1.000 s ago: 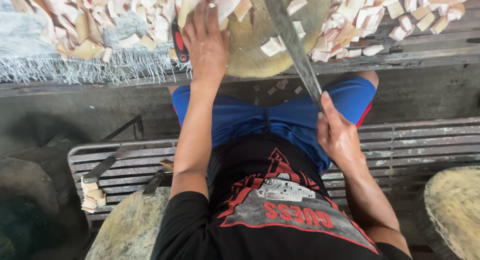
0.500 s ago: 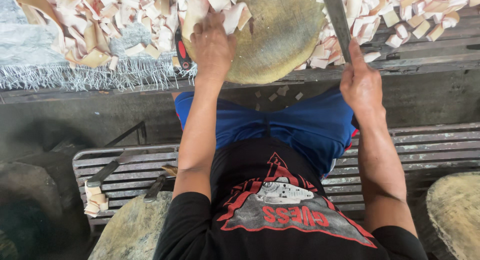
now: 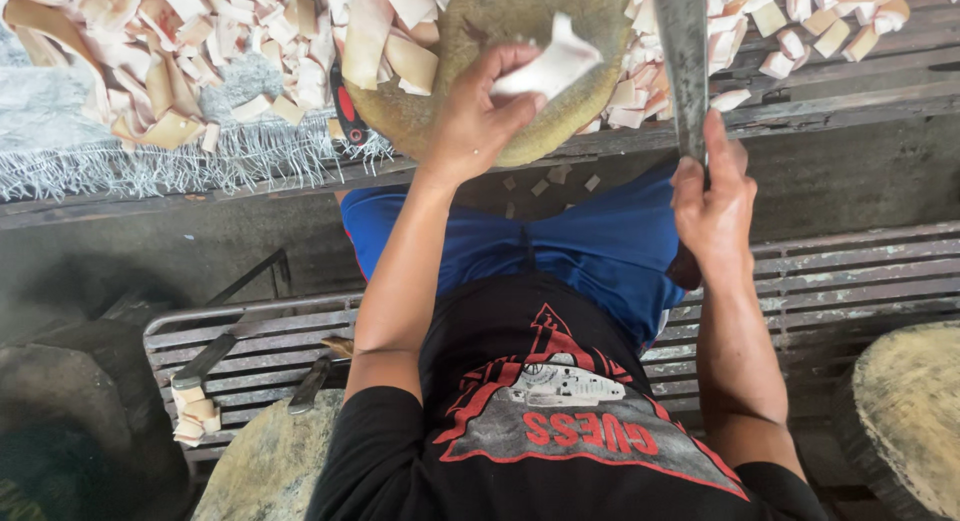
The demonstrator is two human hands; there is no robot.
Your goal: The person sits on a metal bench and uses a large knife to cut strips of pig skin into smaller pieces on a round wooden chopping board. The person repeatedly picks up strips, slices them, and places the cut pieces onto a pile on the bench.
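Observation:
My left hand (image 3: 480,111) holds a pale, flat strip (image 3: 552,67) over a round wooden chopping block (image 3: 600,31) at the top of the head view. My right hand (image 3: 712,196) grips the handle of a long heavy knife (image 3: 682,51), whose blade points up across the block's right edge. Pale cut pieces (image 3: 180,61) lie heaped to the left of the block, and more cut pieces (image 3: 800,21) are piled to its right. I sit on a slatted metal bench (image 3: 850,271) in blue shorts and a black shirt.
A fringed grey cloth (image 3: 60,151) lies under the left heap. A red-handled tool (image 3: 345,111) rests beside the block. Two knives (image 3: 215,353) and a small stack of cut pieces (image 3: 192,413) lie on the bench at left. Round wooden blocks stand at bottom left (image 3: 270,461) and bottom right (image 3: 915,411).
My left hand has picked a pale strip off the block and lifted it. My right hand has brought the knife up from beside my thigh to the block's right edge.

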